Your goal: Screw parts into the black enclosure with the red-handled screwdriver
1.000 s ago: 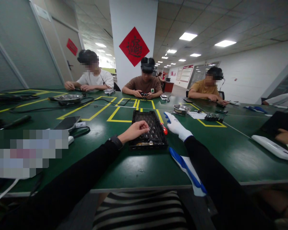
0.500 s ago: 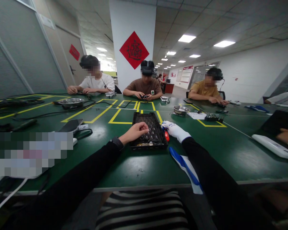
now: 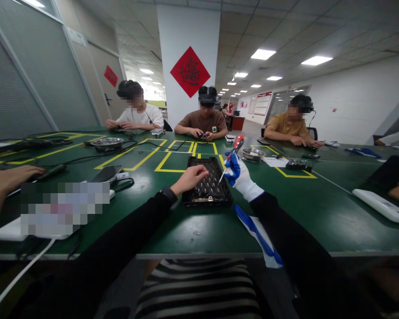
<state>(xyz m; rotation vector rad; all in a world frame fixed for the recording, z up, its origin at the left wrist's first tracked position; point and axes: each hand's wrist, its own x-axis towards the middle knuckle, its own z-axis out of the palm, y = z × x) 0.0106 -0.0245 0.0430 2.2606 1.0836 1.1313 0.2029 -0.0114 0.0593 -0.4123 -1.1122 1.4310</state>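
Observation:
A black, open shallow case (image 3: 209,203) lies on the green table in front of me, with many small light marks or parts across its inside. Over its left side is my left hand (image 3: 191,177), bare, with its fingers curled together; whatever they may hold is hidden. My right hand (image 3: 237,172), in a white and blue glove, is closed round a screwdriver (image 3: 238,144) with a red handle. Its metal shaft slants down over the right edge of the case. A loose blue and white glove (image 3: 259,235) hangs over the near table edge.
White devices and a phone (image 3: 106,173) with cables lie to the left, where another person's hand (image 3: 15,177) reaches in. Metal bowls (image 3: 253,153) and small black parts (image 3: 298,165) are farther back. Several people sit around the table; a white device (image 3: 381,205) lies right.
My right hand has lifted the screwdriver from beside the case and turned it upright, shaft down. Another person's hand has come in at the left. My left hand stays over the case.

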